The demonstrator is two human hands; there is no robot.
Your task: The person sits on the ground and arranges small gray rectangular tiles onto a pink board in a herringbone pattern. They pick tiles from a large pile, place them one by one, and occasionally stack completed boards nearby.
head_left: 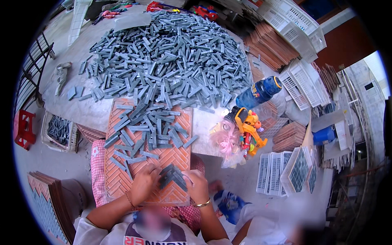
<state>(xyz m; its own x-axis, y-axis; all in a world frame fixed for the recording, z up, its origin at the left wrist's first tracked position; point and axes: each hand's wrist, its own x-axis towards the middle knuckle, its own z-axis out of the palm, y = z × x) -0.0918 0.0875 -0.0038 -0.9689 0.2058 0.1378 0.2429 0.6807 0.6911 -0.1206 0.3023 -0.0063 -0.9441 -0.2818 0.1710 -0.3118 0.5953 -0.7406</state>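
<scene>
Hands close together at near end of orange herringbone mould tray (122,185): left hand (143,183) and right hand (196,185) pressing fingertips on a small cluster of grey tile strips (173,175) seated in the grooves, neither hand closed around anything. Loose grey strips (147,128) scattered over far half of tray, spilling from big heap of strips (171,57) on the concrete table (73,102). Risk, judged: strips nudged out of groove by a sliding finger, or loose ones slipping down the tilted tray into the laid pattern. White crate (59,130) at left holding more grey strips. Clear bag (230,141) at right with a yellow toy (249,130) beside it; blue bottle (259,92) lying just beyond. Empty white grid trays (273,171) near right, one filled with small dark tiles (301,168).
</scene>
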